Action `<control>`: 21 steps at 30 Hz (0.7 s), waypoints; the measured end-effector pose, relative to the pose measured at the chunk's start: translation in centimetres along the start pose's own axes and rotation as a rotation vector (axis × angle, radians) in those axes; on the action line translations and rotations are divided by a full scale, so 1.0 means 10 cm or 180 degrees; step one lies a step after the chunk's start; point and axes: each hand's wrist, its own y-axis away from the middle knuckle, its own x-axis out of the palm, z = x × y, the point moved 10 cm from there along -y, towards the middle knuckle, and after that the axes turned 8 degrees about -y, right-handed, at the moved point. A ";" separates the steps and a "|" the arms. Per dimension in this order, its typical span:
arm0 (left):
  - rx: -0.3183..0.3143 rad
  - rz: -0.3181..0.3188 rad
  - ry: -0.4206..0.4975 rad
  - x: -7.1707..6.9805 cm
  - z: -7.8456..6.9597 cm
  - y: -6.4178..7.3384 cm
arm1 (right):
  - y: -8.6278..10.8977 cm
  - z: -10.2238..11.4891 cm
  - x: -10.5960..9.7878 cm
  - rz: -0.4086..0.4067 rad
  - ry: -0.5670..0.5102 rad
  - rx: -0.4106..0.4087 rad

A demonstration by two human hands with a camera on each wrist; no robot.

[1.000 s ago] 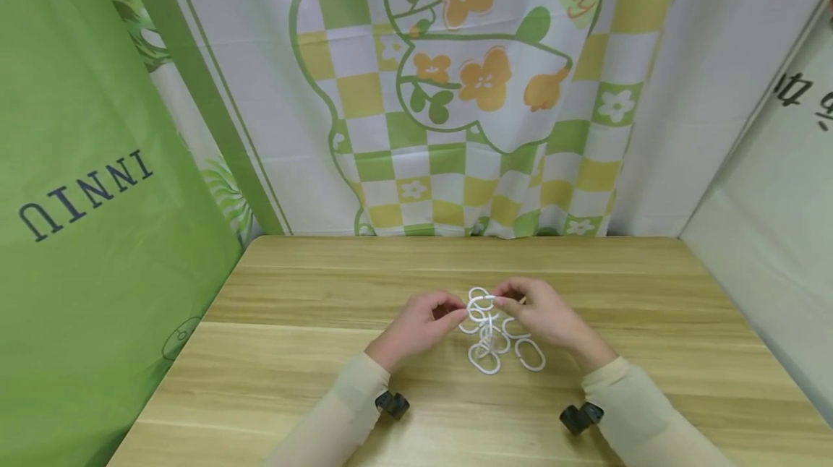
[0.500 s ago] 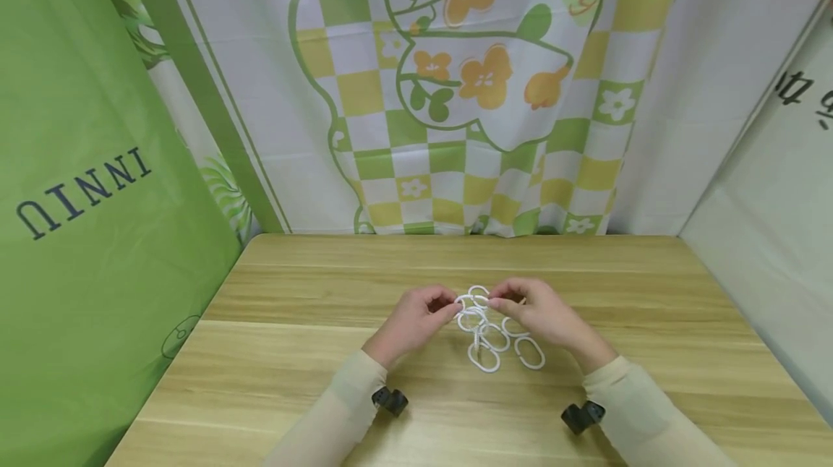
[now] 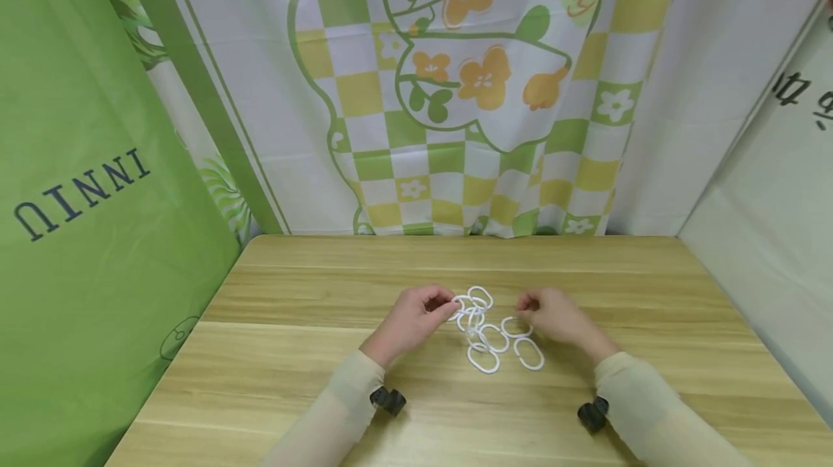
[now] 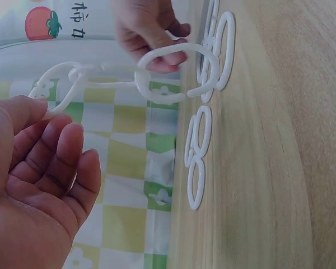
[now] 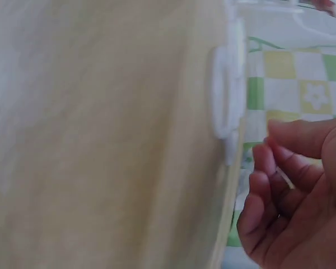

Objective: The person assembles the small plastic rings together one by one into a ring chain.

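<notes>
My left hand [image 3: 416,315] pinches one white oval plastic ring [image 4: 64,65] between thumb and fingertips. Linked to it hangs a short chain of like rings, the end one [image 4: 214,67] showing a small gap in its loop. My right hand [image 3: 556,319] is to the right of the chain, fingers loosely bent, apart from the held rings. In the right wrist view its thumb [image 5: 297,137] comes close to the fingertips, and nothing shows between them. Beneath it, near the fingers, lies a loose ring [image 3: 542,361]; whether the hand touches the ring behind that one cannot be told.
Several more white rings lie on the wooden table [image 3: 312,395] between the hands, one [image 3: 484,372] nearest the front. A patterned curtain [image 3: 449,156] hangs behind the table's far edge. A green cloth [image 3: 97,272] borders the left side, a pale one [image 3: 768,221] the right.
My right hand has let go of the end ring and moved right, toward the loose rings. My left hand has shifted slightly left and still pinches its ring.
</notes>
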 end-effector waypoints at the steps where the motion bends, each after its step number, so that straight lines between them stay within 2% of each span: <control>1: -0.0005 -0.0006 -0.0004 0.00 0.00 0.00 | 0.00 -0.03 0.00 -0.0005 0.0084 0.0063; 6: -0.0016 0.0002 -0.0031 -0.01 0.01 0.00 | 0.02 -0.09 0.00 -0.0011 0.0448 0.0202; 13: 0.0001 0.0023 0.0002 -0.03 0.00 0.00 | 0.01 -0.20 0.03 0.0064 0.0601 0.0471; 21: -0.0037 -0.0148 -0.0052 -0.17 0.02 -0.01 | 0.00 -0.17 0.13 0.0163 0.0695 0.0421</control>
